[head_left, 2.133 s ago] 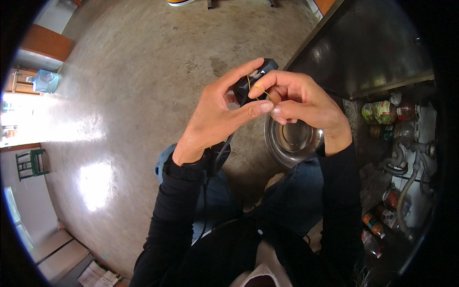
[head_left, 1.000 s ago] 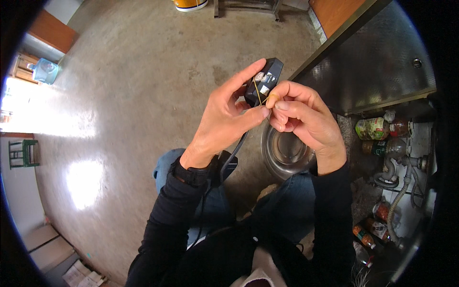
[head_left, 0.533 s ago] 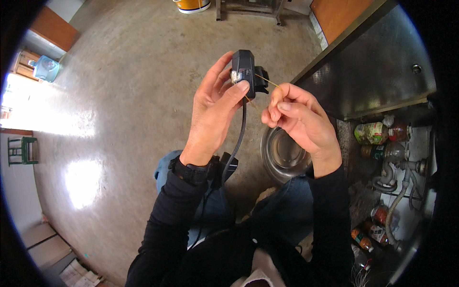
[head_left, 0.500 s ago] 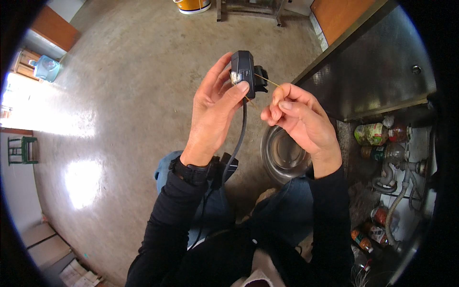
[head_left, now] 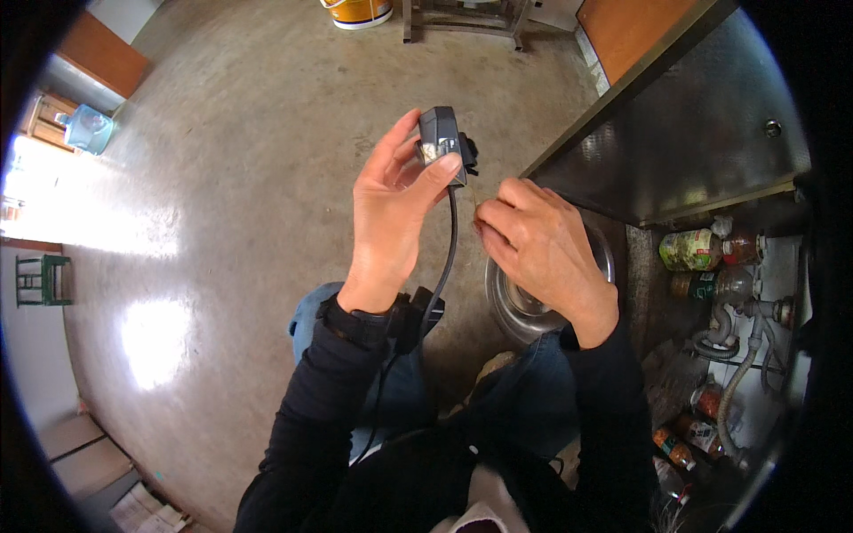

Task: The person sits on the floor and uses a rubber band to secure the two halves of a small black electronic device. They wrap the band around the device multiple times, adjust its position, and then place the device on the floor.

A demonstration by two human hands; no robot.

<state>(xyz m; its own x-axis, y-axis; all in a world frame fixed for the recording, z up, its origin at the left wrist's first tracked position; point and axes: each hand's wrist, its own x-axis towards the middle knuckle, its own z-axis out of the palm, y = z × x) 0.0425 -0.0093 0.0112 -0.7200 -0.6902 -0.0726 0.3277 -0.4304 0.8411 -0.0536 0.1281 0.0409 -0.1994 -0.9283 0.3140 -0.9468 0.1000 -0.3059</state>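
Note:
My left hand (head_left: 388, 209) is closed around a small black boxy device (head_left: 439, 133), with the thumb across its lower front. A shiny pale patch shows on the device's face and a dark clip-like part (head_left: 468, 154) sticks out on its right. From its lower end a black cable (head_left: 452, 231) hangs down past my left wrist. To the right and a little lower, my right hand (head_left: 542, 244) has its back turned up and its fingertips pinched together. A thin yellowish strand at these fingertips is barely visible, mostly hidden by the fingers.
A metal basin (head_left: 520, 311) sits on the floor below my right hand. At the right, an open dark cabinet door (head_left: 684, 124) stands beside bottles (head_left: 691, 250) and grey drain hoses (head_left: 734, 391). A bucket (head_left: 357, 11), a water jug (head_left: 88, 129) and a green stool (head_left: 42, 280) are farther off.
My right hand has turned from palm-side to back-up and moved slightly left and down. The strand stretched between device and fingers hardly shows now. The device has shifted a little left and down.

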